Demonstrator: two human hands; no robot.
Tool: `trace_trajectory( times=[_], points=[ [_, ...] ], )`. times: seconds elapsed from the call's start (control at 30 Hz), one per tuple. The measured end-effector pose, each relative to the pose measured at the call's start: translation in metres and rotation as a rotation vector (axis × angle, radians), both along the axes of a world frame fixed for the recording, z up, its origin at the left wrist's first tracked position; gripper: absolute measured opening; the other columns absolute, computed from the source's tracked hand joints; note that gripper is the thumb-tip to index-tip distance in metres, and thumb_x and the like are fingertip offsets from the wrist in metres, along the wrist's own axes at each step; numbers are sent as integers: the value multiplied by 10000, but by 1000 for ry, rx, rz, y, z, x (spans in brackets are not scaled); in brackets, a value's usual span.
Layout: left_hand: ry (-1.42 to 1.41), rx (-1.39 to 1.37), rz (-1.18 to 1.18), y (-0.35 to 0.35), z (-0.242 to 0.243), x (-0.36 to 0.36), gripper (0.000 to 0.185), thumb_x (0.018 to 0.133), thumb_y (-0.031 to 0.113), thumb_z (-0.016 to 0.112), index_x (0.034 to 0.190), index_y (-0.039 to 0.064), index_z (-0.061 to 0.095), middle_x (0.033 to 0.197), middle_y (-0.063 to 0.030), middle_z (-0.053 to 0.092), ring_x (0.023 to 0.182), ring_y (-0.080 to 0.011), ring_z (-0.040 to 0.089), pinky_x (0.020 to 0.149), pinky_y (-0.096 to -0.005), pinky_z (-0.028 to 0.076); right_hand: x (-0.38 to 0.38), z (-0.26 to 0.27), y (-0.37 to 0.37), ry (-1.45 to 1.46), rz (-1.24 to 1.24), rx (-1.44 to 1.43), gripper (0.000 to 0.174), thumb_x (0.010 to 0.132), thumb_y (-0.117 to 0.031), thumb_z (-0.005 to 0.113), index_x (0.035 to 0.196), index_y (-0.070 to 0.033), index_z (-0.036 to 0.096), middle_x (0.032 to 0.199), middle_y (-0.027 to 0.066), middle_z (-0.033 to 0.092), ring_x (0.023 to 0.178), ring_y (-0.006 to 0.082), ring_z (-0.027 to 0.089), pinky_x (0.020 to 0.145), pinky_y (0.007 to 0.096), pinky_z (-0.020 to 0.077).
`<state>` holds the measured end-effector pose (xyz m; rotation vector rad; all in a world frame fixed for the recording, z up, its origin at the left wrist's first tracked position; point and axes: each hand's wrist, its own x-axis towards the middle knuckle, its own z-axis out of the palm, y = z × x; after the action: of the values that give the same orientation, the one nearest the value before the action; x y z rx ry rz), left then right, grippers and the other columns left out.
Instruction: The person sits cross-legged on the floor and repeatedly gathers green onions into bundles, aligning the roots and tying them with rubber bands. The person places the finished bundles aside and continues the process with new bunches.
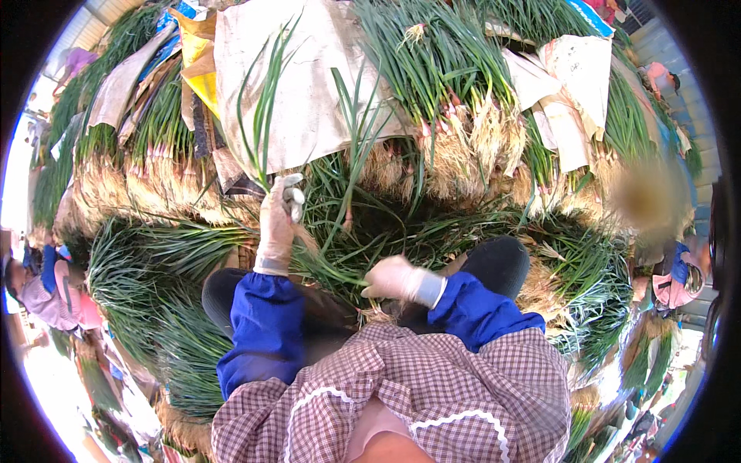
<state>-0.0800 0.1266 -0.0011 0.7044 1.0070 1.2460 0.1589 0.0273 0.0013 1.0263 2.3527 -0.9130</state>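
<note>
My left hand (278, 217), in a pale glove, grips a green garlic plant (264, 139) whose long leaves point up before a white sheet. Pale roots (305, 238) hang just below that hand; I cannot tell if they belong to the same plant. Over my lap, my gloved right hand (399, 280) is slightly blurred, its fingers closed around green garlic stalks (341, 272). Their leaves stretch left from the fingertips, and a tuft of roots (376, 315) shows beneath the hand. Another garlic plant (348, 173) stands among loose leaves between and beyond my hands.
Rooted garlic bundles (451, 104) are stacked ahead, partly covered by a white woven sheet (312, 75). Leafy heaps (185, 347) lie at my left, and more bundles (590, 295) at my right. Other people sit at the far left (52, 289) and far right (677, 278).
</note>
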Motion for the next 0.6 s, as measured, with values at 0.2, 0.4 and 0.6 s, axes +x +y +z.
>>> trace_trajectory(
  times=[0.2,0.4,0.6],
  points=[
    [170,-18,96,-55,62,1,370,1039,326,418,1055,26,636,716,-10,623,503,-58,472,470,-186,362,96,83,99,658,-550,519,185,952,-211,542,914,-90,676,815,86,677,646,200,627,615,303,502],
    [-267,-95,-337,-123,48,72,607,1034,447,335,1393,-35,420,1341,-227,539,1230,-333,542,1069,-446,400,29,96,-7,983,-809,413,145,922,-222,645,961,-83,658,809,57,661,709,145,639,632,272,505],
    [-352,-54,-201,-139,36,55,353,998,356,515,1089,22,582,711,-37,588,607,-125,564,669,-294,530,14,67,-24,931,-834,138,278,918,-309,647,1038,-59,670,886,96,664,808,214,655,729,308,519]
  ],
)
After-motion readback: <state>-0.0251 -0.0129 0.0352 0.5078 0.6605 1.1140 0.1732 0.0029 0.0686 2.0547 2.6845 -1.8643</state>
